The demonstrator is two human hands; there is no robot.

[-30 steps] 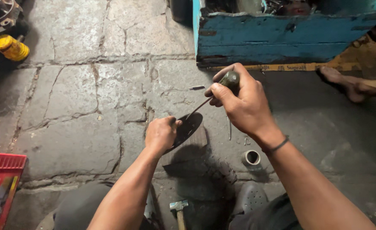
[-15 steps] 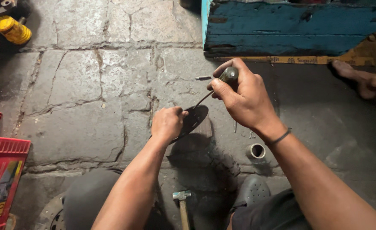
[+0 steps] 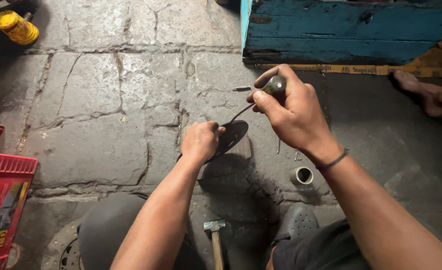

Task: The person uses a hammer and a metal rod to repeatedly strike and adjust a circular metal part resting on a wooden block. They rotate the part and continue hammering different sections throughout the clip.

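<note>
My left hand (image 3: 200,141) grips a dark, flat, round disc (image 3: 232,136) and holds it tilted on a small block (image 3: 231,159) on the stone floor. My right hand (image 3: 292,111) is closed around the greenish handle of a screwdriver (image 3: 273,85). Its thin shaft (image 3: 241,113) slants down to the left and its tip meets the disc near my left fingers. A dark band circles my right wrist.
A small metal ring (image 3: 302,175) lies right of the disc and a hammer (image 3: 215,235) lies near my shoe (image 3: 298,220). A blue wooden box (image 3: 341,35) stands behind, with another person's bare foot (image 3: 426,92) beside it. A red crate (image 3: 1,195) sits at left, a yellow can (image 3: 16,26) far left.
Both hands keep their grips on the disc and screwdriver. The view has shifted slightly, so the hands sit a little lower in the frame; the screwdriver stays against the disc.
</note>
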